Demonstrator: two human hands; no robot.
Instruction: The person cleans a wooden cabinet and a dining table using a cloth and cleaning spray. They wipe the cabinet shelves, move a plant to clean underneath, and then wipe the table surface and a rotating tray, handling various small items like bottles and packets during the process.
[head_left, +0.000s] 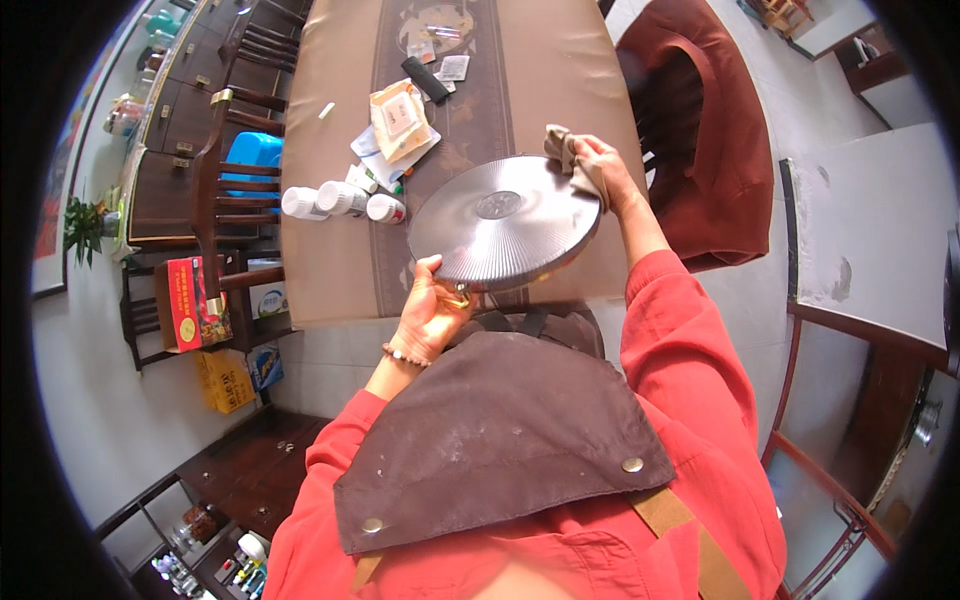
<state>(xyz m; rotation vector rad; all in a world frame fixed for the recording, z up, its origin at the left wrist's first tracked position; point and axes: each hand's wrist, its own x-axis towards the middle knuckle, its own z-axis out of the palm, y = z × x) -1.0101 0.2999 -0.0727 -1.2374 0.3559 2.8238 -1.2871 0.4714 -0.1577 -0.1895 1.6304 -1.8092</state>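
A round, silvery metal object (517, 240) with fine radial ridges and a small central medallion is tilted over the near edge of the table. My left hand (435, 311) grips its near-left rim, thumb on top, beside a small gold-coloured fitting (463, 294). The underside is hidden. My right hand (611, 172) holds a crumpled brownish cloth (589, 169) against the far-right rim. Left of the metal object stand several white plastic bottles (343, 198), and past them lies an orange-and-white pack of wipes (400, 120).
The table (330, 262) wears a brown cover. Farther along it lie a dark oblong case (425, 79) and a clear round dish (435, 28). A wooden chair (214, 180) stands at the left; a chair draped in dark-red cloth (731, 150) stands at the right.
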